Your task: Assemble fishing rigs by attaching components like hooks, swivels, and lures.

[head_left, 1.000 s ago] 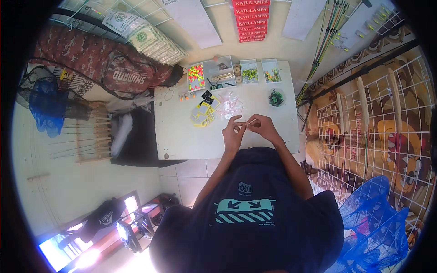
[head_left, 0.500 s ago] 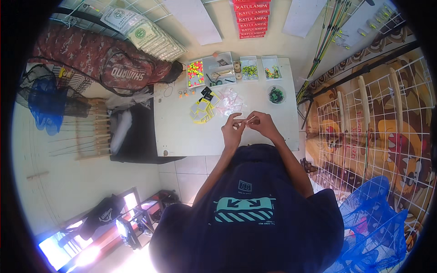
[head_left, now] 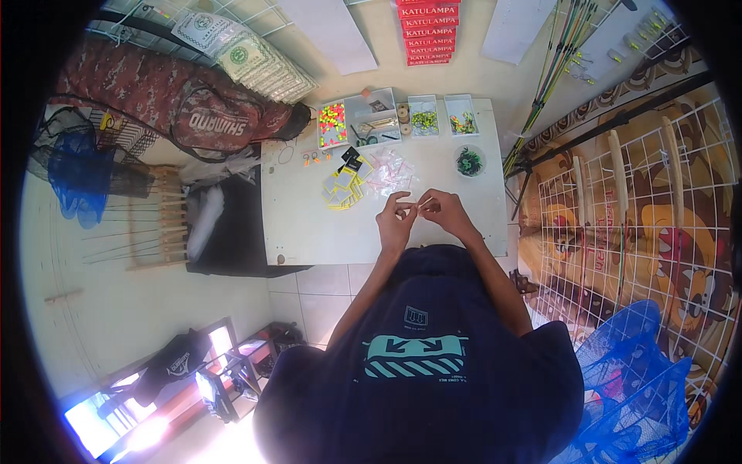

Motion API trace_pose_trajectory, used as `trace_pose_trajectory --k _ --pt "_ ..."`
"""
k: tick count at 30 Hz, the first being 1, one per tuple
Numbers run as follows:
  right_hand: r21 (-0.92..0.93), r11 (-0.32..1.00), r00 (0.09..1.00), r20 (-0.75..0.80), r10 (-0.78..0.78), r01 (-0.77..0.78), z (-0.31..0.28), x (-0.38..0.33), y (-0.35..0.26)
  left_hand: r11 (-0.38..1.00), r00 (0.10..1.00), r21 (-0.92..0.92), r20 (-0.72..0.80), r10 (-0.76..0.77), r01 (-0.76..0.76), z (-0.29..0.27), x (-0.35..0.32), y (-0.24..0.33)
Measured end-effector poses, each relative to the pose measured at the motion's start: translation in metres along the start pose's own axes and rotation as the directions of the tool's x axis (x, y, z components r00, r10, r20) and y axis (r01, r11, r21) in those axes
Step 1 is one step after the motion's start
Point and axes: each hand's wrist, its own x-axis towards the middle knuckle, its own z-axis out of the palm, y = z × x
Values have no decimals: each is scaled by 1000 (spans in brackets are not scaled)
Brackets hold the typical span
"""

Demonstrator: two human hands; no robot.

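Observation:
Over the near part of the white table (head_left: 325, 236), my left hand (head_left: 396, 220) and my right hand (head_left: 443, 213) meet with their fingertips pinched together. A thin pale stick-like piece (head_left: 426, 203) shows at the fingers of my right hand; its kind is too small to make out. Whatever my left fingertips pinch is hidden. Just beyond my hands lie clear plastic bags (head_left: 391, 173) with pinkish edges. Left of these are yellow-edged cards (head_left: 342, 190) and black cards (head_left: 352, 159).
Along the table's far side stand a tray of pink and yellow beads (head_left: 332, 125), a tool tray (head_left: 376, 140), spools (head_left: 403, 114) and two white boxes of small parts (head_left: 424, 122). A round tub of green pieces (head_left: 469, 161) sits at the right. A wire rack (head_left: 618, 209) stands beyond.

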Motion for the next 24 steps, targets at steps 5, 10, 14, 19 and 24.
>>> trace_pose_trajectory --k 5,10,14,19,24 --pt "-42 999 1000 16 3 -2 -3 0 -6 1000 1000 -11 3 -22 22 0 1 2" --pt "-48 999 1000 23 15 -14 -3 0 -6 1000 1000 1 -15 -19 19 0 1 4" --pt "85 995 998 35 51 -53 -2 -2 5 1000 1000 -5 -14 21 -21 2 -4 -4" --pt "158 978 991 29 133 -136 -6 -3 11 996 995 19 42 89 -89 3 -2 -1" --pt "121 986 993 3 119 -118 -7 -2 15 953 965 168 111 236 -253 4 1 0"
